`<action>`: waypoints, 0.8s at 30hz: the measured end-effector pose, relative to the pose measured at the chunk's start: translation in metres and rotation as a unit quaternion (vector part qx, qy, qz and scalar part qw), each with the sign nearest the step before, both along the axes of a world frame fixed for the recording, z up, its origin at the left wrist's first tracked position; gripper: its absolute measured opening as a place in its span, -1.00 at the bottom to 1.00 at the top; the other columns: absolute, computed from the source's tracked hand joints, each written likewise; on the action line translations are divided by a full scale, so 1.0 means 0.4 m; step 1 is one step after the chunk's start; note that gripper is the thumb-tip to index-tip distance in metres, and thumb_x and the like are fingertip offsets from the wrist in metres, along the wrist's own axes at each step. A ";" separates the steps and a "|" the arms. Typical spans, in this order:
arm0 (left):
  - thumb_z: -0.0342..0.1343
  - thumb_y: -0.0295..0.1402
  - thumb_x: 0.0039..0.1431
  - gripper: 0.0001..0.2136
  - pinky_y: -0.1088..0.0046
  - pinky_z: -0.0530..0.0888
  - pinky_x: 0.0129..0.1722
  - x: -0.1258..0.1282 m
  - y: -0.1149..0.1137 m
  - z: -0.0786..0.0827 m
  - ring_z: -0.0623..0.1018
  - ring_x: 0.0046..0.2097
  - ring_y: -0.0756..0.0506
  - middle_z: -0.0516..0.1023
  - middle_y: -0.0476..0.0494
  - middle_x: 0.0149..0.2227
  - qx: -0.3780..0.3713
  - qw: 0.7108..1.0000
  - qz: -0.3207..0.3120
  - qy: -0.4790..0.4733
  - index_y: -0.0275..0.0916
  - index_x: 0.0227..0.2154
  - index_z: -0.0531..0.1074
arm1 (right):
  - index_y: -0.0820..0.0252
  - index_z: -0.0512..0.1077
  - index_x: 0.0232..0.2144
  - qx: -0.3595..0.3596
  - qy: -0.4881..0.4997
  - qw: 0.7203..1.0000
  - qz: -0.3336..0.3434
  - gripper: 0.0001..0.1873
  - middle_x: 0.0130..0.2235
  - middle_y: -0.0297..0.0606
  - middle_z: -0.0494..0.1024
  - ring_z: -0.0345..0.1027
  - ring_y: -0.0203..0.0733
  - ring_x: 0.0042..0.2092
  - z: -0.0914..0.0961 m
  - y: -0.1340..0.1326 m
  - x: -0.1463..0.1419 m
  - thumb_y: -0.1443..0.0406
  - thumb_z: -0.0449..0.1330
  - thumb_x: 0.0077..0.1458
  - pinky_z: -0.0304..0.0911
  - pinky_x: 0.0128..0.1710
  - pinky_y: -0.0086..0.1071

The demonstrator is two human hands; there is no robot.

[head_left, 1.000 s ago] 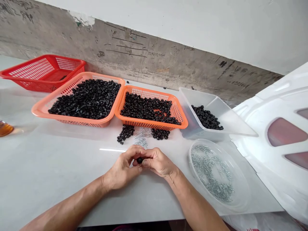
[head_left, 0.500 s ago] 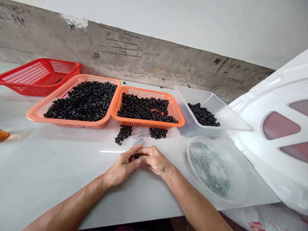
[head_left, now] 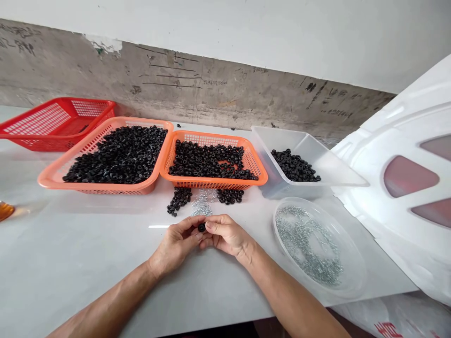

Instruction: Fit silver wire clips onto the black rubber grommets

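Observation:
A small round black part with a hole is pinched between my two hands, low over the table. My left hand grips its left side with closed fingers. On the other side, the thumb and fingers of my right hand close on the same part. Just beyond my fingertips lies a small heap of tiny silvery pieces. Small black parts are heaped to its left, and black rings to its right. What my curled lower fingers may cover is hidden.
Along the wall stand a red basket, a wide orange basket of black parts, a smaller orange basket of black rings and a clear bin. A round lid with silvery pieces lies right, beside a large white moulded panel.
The black part has turned to show its round face and hole. My right thumb has shifted up onto it. The whole view has tilted slightly.

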State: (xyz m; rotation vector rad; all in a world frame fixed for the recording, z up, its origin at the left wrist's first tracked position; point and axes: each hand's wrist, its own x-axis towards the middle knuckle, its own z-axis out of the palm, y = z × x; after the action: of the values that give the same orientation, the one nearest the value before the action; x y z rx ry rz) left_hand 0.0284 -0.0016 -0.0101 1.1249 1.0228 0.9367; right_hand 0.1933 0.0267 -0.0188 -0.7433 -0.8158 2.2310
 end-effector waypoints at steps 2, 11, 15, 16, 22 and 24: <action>0.16 -0.35 0.02 -0.66 0.40 0.43 -0.27 -0.001 -0.001 0.001 0.46 -0.28 -0.06 0.50 -0.09 -0.35 0.002 1.000 0.005 0.006 -0.28 -0.09 0.43 | 0.42 0.43 -0.40 -0.001 -0.002 1.000 0.001 -0.69 -0.37 -0.10 0.55 0.47 -0.21 -0.39 0.001 0.002 0.003 0.24 0.34 -0.12 0.37 -0.35 -0.34; 0.18 -0.32 -0.01 -0.65 0.31 0.49 -0.21 -0.008 -0.004 0.007 0.54 -0.25 -0.12 0.53 -0.18 -0.20 -0.020 0.997 0.065 -0.026 -0.31 -0.13 0.40 | 0.42 0.44 -0.32 0.020 -0.052 0.998 0.002 -0.64 -0.47 -0.15 0.54 0.44 -0.26 -0.48 0.005 -0.003 -0.002 0.19 0.29 -0.06 0.30 -0.53 -0.47; 0.18 -0.30 0.02 -0.67 0.34 0.51 -0.27 -0.018 0.000 0.002 0.54 -0.23 -0.14 0.50 -0.17 -0.21 -0.016 0.996 0.084 -0.039 -0.30 -0.14 0.40 | 0.32 0.45 -0.31 0.112 -0.017 0.980 -0.163 -0.71 -0.42 -0.21 0.54 0.43 -0.31 -0.43 0.101 0.032 0.062 0.18 0.22 0.01 0.35 -0.45 -0.46; 0.18 -0.30 0.02 -0.67 0.35 0.51 -0.28 -0.019 0.002 0.002 0.54 -0.22 -0.14 0.50 -0.18 -0.21 -0.014 0.995 0.085 -0.041 -0.31 -0.13 0.40 | 0.26 0.45 -0.29 0.148 0.003 0.957 -0.250 -0.74 -0.35 -0.23 0.55 0.44 -0.31 -0.35 0.133 0.044 0.090 0.17 0.18 0.05 0.36 -0.39 -0.46; 0.17 -0.32 0.03 -0.68 0.38 0.49 -0.33 -0.017 0.002 0.004 0.55 -0.26 -0.12 0.49 -0.19 -0.23 -0.017 0.996 0.078 -0.027 -0.34 -0.14 0.39 | 0.22 0.42 -0.28 0.220 -0.102 0.874 -0.422 -0.77 -0.35 -0.23 0.54 0.43 -0.28 -0.32 0.172 0.087 0.192 0.20 0.10 0.08 0.34 -0.41 -0.44; 0.17 -0.32 0.02 -0.68 0.39 0.49 -0.34 -0.017 0.001 0.005 0.55 -0.27 -0.11 0.50 -0.19 -0.24 -0.015 0.996 0.083 -0.019 -0.34 -0.16 0.40 | 0.23 0.43 -0.32 0.241 -0.252 0.846 -0.404 -0.82 -0.47 -0.31 0.50 0.35 -0.32 -0.50 0.128 0.085 0.181 0.26 0.14 0.02 0.25 -0.53 -0.45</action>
State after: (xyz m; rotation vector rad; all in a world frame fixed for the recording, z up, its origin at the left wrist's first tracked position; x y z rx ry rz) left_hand 0.0216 -0.0011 -0.0081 1.0038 1.1080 1.0680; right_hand 0.2655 0.0608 0.0322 -1.1610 -1.0051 1.0241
